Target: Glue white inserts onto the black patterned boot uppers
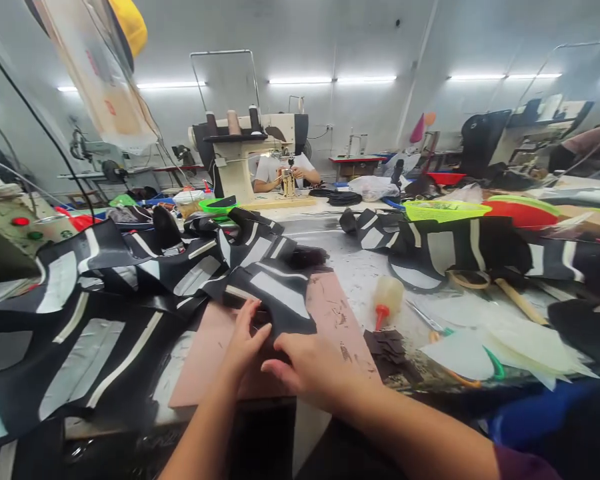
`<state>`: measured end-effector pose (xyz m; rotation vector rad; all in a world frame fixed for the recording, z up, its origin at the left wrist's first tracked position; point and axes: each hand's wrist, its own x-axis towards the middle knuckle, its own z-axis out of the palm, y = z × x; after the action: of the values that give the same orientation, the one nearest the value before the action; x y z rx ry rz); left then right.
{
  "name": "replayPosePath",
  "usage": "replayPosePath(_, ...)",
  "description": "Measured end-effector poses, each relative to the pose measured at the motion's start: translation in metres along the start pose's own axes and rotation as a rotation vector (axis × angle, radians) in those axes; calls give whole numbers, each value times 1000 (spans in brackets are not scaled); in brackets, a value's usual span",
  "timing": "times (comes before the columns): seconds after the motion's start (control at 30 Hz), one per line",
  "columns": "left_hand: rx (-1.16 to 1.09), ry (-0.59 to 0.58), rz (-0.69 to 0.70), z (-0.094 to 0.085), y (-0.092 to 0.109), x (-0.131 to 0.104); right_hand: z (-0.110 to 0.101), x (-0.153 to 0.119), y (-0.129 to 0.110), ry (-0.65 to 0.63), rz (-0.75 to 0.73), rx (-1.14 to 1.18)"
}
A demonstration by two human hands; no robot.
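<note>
A black leather-like panel [291, 321] with a white backing patch and pale tape strips lies over a pink board [337, 313] at the table's front. My left hand [245, 337] is at its near left edge, fingers curled and thumb close to them. My right hand [313, 367] closes on the near edge from the right, its fingertips partly hidden. The two thumbs point toward each other. More black panels [145, 340] with pale strips are heaped left of the board, touching the one in my hands.
Right of the board are a glue bottle [387, 297] with a red tip, dark scraps [393, 353], scissors [425, 315] and white sheets [510, 333]. Green [445, 211] and red baskets stand behind. A person [270, 175] works at a sewing machine [235, 163] across the table.
</note>
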<state>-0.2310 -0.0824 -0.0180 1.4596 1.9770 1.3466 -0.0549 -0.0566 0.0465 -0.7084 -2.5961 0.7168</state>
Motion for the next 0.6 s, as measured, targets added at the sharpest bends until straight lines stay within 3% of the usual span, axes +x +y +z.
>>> replayPosePath(0.07, 224, -132, 151, -6, -2, -11, -1, -8, 11, 41, 101, 406)
replayPosePath(0.2, 640, -182, 343, -5, 8, -45, -26, -26, 56, 275, 305, 989)
replayPosePath(0.3, 650, -446, 479, 6, 15, -64, -40, -39, 86, 414, 446, 1233)
replayPosePath(0.37, 631, -599, 433, 15, 19, -65, -41, -43, 94, 488, 567, 1301)
replayPosePath(0.47, 575, -649, 269, 25, 23, -53, -32, -35, 90, 508, 692, 1360)
replayPosePath(0.6, 84, -642, 175, 20, 26, -42, -12, -17, 76, 428, 721, 1466)
